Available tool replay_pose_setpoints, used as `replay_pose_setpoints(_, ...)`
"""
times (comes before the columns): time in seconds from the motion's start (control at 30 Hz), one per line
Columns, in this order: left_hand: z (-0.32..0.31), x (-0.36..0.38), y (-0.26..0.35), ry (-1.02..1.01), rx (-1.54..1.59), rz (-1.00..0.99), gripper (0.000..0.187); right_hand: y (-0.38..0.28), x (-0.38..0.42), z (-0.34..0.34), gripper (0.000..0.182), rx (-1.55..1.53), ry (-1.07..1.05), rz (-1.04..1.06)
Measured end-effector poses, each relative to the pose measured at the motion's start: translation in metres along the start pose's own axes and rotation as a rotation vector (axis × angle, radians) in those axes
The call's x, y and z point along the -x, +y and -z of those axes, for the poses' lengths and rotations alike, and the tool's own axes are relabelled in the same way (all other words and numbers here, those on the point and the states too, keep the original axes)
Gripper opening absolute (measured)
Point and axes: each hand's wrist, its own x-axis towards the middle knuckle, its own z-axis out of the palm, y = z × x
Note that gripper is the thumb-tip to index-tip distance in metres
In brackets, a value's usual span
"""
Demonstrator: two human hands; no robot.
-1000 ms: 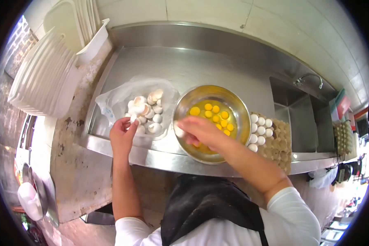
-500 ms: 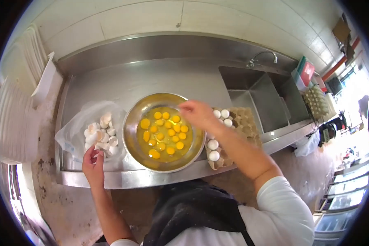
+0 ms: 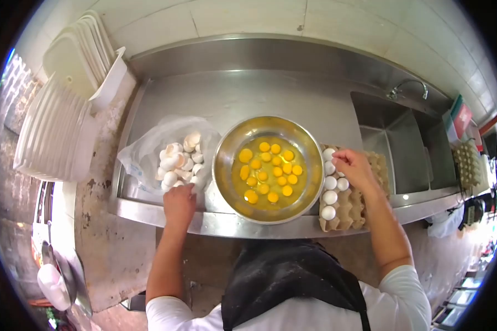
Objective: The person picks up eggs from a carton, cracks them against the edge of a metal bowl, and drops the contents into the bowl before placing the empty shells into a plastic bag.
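your right hand (image 3: 352,166), thumb and fingers drawn nearly together, is at the white eggs (image 3: 329,183) in the cardboard tray (image 3: 345,207), just right of the steel bowl (image 3: 268,127) of yolks (image 3: 262,176). your left hand (image 3: 179,202) half curls beside cracked shells (image 3: 176,160) in a plastic bag (image 3: 139,156); whether either hand grips anything is hidden. you seem to be picking out an egg, which calls for a light pinch and straight lift.

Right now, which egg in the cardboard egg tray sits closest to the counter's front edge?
The white egg at the near end of the column beside the steel bowl; every other visible egg in the cardboard egg tray sits farther back.
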Motion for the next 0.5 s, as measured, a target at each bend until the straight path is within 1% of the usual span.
replay_pose_setpoints(0.03,0.006,-0.004,-0.005,0.003,0.0,0.003,0.021,0.0,-0.001,0.0,0.029,-0.003,-0.004,0.007)
replay_pose_setpoints(0.1,0.031,-0.02,-0.011,0.175,0.058,-0.065,0.01,0.002,-0.003,0.001,0.029,-0.047,0.007,0.004)
replay_pose_setpoints(0.17,0.074,-0.031,-0.006,0.298,0.144,-0.112,0.004,0.001,-0.004,0.002,0.028,-0.09,0.02,-0.003)
replay_pose_setpoints(0.2,0.096,-0.031,0.003,0.282,0.174,-0.082,0.003,0.0,-0.004,0.003,0.028,-0.104,0.021,-0.004)
replay_pose_setpoints(0.23,0.1,-0.028,0.002,0.282,0.179,-0.084,0.003,-0.001,-0.003,0.004,0.027,-0.12,0.024,-0.007)
replay_pose_setpoints(0.3,0.099,-0.022,-0.003,0.139,0.129,-0.125,0.003,-0.002,0.0,0.005,0.028,-0.06,0.053,0.008)
replay_pose_setpoints(0.37,0.079,-0.011,-0.013,0.05,0.143,-0.09,0.006,-0.002,0.007,0.011,0.028,0.009,0.115,-0.002)
replay_pose_setpoints(0.4,0.069,-0.007,-0.016,0.011,0.158,-0.088,0.007,-0.004,0.009,0.014,0.028,0.1,0.134,0.017)
replay_pose_setpoints(0.43,0.066,-0.003,-0.016,-0.05,0.249,-0.026,0.011,-0.005,0.011,0.018,0.027,0.193,0.148,0.033)
replay_pose_setpoints(0.5,0.072,0.002,-0.012,-0.135,0.212,0.0,0.02,-0.004,0.013,0.027,0.027,0.228,0.185,-0.01)
